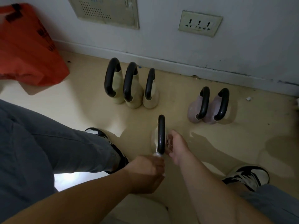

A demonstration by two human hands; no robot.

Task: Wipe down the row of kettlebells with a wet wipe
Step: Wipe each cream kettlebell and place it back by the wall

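Left hand: the left hand (145, 172) sits low in the centre, its fingers bunched tight round a crumpled white wet wipe (157, 154). The wipe is pressed against the near end of a black handle.
Right hand: the right hand (177, 147) reaches in from the right, fingers (169, 143) curled in against the side of that same handle. Whether they actually clamp it, I cannot tell.
Kettlebell being worked: a pale cream kettlebell with a black loop handle (161, 135) stands on the floor between the two hands, forward of the others, handle edge-on to us.
Feet: a black-and-white left sneaker (103, 135) is just left of it, half under a grey denim trouser leg (48, 143). A black-and-white right sneaker (247, 177) is out to the right.
Floor: a glossy beige floor (210, 78) carries everything.
Row, left group: three cream kettlebells with black handles (131, 88) stand packed close side by side near the skirting.
Row, right group: two pale pink kettlebells with black handles (210, 109) stand close together, apart from the three.
Far left: a crumpled orange plastic bag (27, 50) lies by the wall.
Wall: a cream triple socket plate (200, 23) is up right and a perforated metal panel (106, 10) up centre.
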